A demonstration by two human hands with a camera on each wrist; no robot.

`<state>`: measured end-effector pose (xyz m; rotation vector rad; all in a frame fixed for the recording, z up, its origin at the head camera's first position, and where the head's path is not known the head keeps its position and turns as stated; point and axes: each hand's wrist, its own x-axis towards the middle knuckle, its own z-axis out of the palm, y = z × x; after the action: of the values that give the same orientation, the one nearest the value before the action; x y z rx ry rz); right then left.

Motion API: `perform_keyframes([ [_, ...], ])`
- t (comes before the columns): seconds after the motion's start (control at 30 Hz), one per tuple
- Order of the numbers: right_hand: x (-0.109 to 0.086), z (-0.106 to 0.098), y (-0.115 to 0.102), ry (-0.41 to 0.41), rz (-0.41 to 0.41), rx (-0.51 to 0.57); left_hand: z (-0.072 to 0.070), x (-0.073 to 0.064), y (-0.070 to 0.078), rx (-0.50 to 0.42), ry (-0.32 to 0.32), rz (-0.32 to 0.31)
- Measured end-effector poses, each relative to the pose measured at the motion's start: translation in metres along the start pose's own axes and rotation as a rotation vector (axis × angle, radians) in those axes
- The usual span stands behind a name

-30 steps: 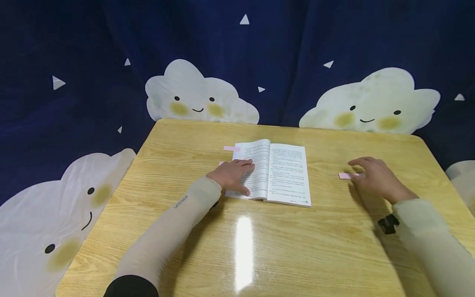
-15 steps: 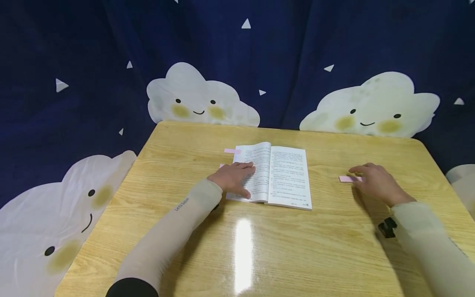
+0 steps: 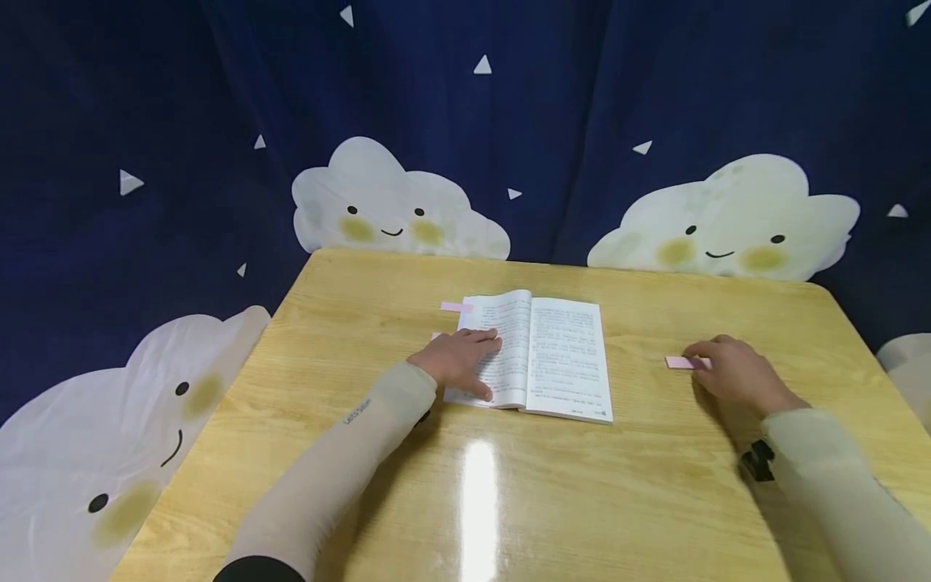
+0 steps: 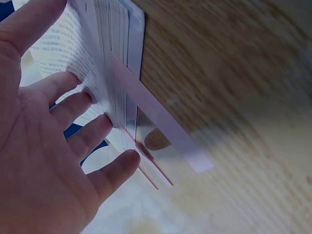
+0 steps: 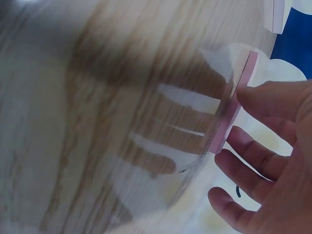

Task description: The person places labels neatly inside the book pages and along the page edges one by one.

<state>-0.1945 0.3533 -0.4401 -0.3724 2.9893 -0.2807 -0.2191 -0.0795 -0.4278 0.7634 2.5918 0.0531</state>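
Note:
A paperback book (image 3: 569,356) lies open on the table, pages of print facing up. My left hand (image 3: 454,361) rests on its left page with fingers spread, holding it flat. Two pink sticky tabs jut from the left side: the upper tab (image 3: 451,306) shows plainly, the lower tab (image 3: 436,335) is mostly behind the hand. Off to the right, my right hand (image 3: 738,376) has thumb and bent fingers at a narrow pink sticky-note pad (image 3: 678,363). In the right wrist view the thumb presses against this pad (image 5: 226,119); the index fingertip is hidden.
The wooden table (image 3: 545,501) carries a bright light reflection near its front. Behind it hangs a dark blue curtain (image 3: 553,97) with printed clouds. Bare tabletop separates the book from the pink pad.
My right hand's index finger and thumb have come down and closed on the pink pad. The left hand stays on the page. The head view has tilted slightly upward.

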Motion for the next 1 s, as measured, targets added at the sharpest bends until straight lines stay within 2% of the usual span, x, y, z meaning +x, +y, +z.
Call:
perform_keyframes([
  [0.2,-0.0009,0.0067,0.0025,0.010,-0.002,-0.008,0.0047,-0.0005,0.0010,-0.004,0.005,-0.001],
  [0.57,0.0017,0.0060,0.0021,0.028,0.046,-0.038,0.0026,-0.0013,0.0012,0.001,0.004,0.000],
  [0.83,0.0014,0.0069,0.0068,0.090,-0.022,-0.054,0.0022,-0.0004,0.0003,-0.004,0.021,0.010],
  [1.0,0.0008,0.0078,0.0079,0.083,-0.032,-0.029,0.0026,-0.0021,-0.0007,-0.016,0.005,0.005],
])
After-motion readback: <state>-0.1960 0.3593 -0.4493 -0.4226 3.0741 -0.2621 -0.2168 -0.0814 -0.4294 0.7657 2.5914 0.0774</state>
